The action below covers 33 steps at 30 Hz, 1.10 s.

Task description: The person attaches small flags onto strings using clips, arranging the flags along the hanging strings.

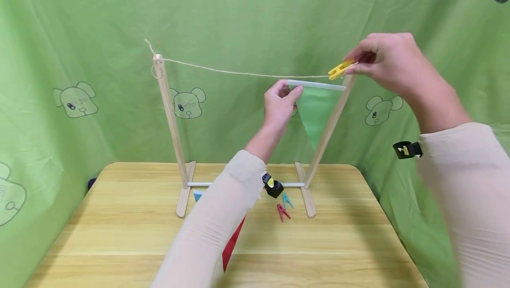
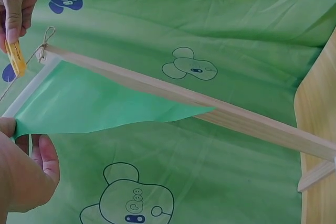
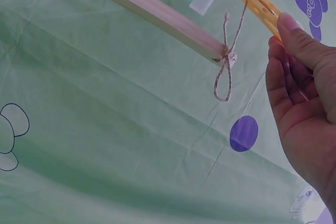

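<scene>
- Middle of the head view: left hand pinches the flag.
- Upper right: right hand pinches the peg near the string.
- If the left hand slips, the flag could fall.

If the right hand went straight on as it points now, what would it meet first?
Probably the string, at the tip of the yellow clothespin in the right hand; whether these touch is unclear.
</scene>
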Each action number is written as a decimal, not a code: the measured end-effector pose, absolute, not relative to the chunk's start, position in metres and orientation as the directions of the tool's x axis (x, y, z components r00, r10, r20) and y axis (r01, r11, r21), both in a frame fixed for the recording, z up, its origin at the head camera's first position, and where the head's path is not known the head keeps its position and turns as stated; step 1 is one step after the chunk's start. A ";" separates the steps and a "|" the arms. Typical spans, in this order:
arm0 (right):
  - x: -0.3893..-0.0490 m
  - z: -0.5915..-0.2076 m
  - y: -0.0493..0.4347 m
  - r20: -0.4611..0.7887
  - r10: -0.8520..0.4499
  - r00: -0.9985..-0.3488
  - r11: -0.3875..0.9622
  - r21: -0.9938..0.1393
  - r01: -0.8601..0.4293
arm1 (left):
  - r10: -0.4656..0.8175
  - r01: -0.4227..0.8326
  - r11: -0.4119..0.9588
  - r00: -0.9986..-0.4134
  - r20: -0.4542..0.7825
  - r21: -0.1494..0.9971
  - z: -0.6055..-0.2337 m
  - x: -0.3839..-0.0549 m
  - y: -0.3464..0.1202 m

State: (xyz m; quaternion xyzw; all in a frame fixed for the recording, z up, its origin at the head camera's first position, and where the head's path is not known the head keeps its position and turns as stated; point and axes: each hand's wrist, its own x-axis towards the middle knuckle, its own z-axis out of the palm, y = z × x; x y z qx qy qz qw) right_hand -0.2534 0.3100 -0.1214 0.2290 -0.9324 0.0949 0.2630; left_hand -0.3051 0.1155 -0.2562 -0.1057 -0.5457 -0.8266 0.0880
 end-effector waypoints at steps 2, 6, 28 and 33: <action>-0.254 -0.121 0.309 0.525 -0.380 -0.762 0.879 -0.053 -0.474 | -0.040 0.269 -0.388 -0.960 0.276 0.882 -0.255 -0.305 0.117; -0.254 -0.121 0.309 0.512 -0.377 -0.771 0.886 -0.044 -0.462 | -0.056 0.287 -0.377 -0.956 0.288 0.881 -0.253 -0.305 0.121; -0.259 -0.118 0.305 0.425 -0.378 -0.822 0.910 0.006 -0.415 | -0.112 0.312 -0.400 -0.950 0.292 0.862 -0.250 -0.301 0.128; -0.259 -0.118 0.305 0.417 -0.379 -0.826 0.910 0.004 -0.415 | -0.120 0.327 -0.397 -0.945 0.305 0.858 -0.250 -0.302 0.130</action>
